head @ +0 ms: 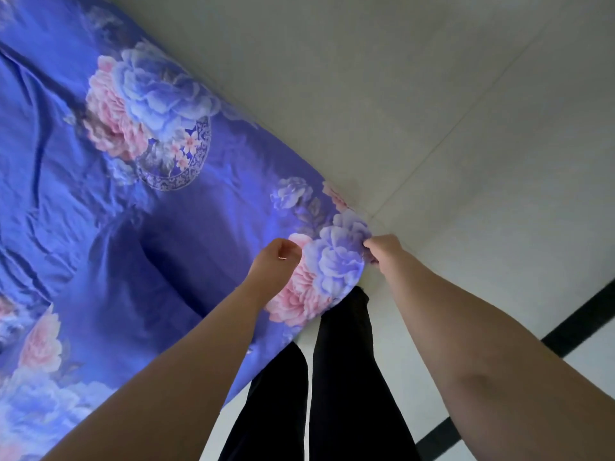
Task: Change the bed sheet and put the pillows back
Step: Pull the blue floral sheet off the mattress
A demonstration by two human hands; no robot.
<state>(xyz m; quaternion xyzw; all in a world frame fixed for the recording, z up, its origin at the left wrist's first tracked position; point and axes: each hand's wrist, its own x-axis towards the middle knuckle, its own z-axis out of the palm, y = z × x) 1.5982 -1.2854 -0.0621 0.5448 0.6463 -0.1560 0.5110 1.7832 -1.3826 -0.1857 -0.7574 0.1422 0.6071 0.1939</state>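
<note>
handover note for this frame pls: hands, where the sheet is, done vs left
Left hand: curled over the sheet near the bed corner; whether it grips cloth cannot be told.
Right hand: pinching the sheet's edge at the corner, by the floor.
Blue floral bed sheet: spread over the bed, wrinkled in the middle, its corner hanging loose over the person's black trousers.
Done: sheet laid out across the bed.
Left: fit or tuck this corner, probably smooth the creases. No pillows in view, so they likely still need putting back.
</note>
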